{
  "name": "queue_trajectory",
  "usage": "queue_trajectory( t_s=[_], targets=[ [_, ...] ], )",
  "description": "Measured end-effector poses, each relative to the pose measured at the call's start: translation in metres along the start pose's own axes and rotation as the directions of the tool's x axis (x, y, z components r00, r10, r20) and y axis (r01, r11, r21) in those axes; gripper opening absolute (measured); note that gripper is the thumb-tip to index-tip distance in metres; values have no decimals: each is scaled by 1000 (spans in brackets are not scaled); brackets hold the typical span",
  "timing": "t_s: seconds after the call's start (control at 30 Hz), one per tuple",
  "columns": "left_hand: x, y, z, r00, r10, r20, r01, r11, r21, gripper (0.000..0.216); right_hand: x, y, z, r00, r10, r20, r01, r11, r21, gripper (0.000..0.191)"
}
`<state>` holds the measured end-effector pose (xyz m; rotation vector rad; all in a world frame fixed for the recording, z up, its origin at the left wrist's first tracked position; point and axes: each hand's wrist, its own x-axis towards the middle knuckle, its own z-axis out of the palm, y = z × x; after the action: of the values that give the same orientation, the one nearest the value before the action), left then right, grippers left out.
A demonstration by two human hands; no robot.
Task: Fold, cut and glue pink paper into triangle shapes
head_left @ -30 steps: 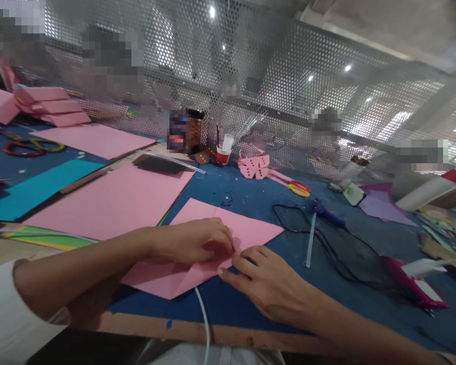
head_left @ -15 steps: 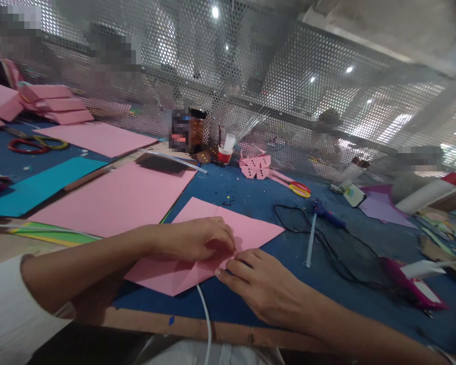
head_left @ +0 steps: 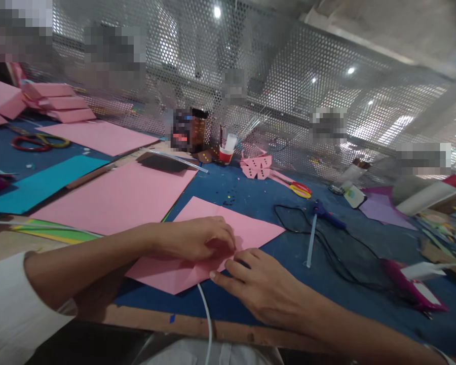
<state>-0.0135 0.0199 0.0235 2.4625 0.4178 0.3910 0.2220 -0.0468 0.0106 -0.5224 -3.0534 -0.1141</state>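
A folded pink sheet of paper [head_left: 256,227] lies on the blue work surface in front of me, its creased corner pointing right. My left hand [head_left: 201,238] rests across its middle, fingers curled down and closed at a crease; the fingertips are partly hidden. On the near right edge sits my right hand [head_left: 260,284], its bent fingers gripping the paper and its thumb lying along the near edge. The two hands almost touch at the crease.
Behind lie larger pink sheets [head_left: 121,200], blue card [head_left: 53,182], scissors [head_left: 300,190] and a spotted pink paper piece [head_left: 256,166]. To the right are a glue gun [head_left: 329,215] with its black cord and a magenta power strip [head_left: 414,286]. A perforated metal screen [head_left: 281,91] stands at the back.
My right thumb has slid slightly left along the paper's near edge. The left hand and the sheet have stayed nearly in place.
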Motion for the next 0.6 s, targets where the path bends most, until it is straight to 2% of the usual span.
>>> queue_trajectory(
  t_s=[0.23,0.6],
  targets=[
    [1,1,-1,999,38,22,-38,999,-5,34,1,0,3,999,-26,-38,26,1000,-17,42],
    [0,5,-2,1000,8,9,-8,1000,1,33,8,-1,0,999,-24,-31,22,998,-57,50]
  ],
)
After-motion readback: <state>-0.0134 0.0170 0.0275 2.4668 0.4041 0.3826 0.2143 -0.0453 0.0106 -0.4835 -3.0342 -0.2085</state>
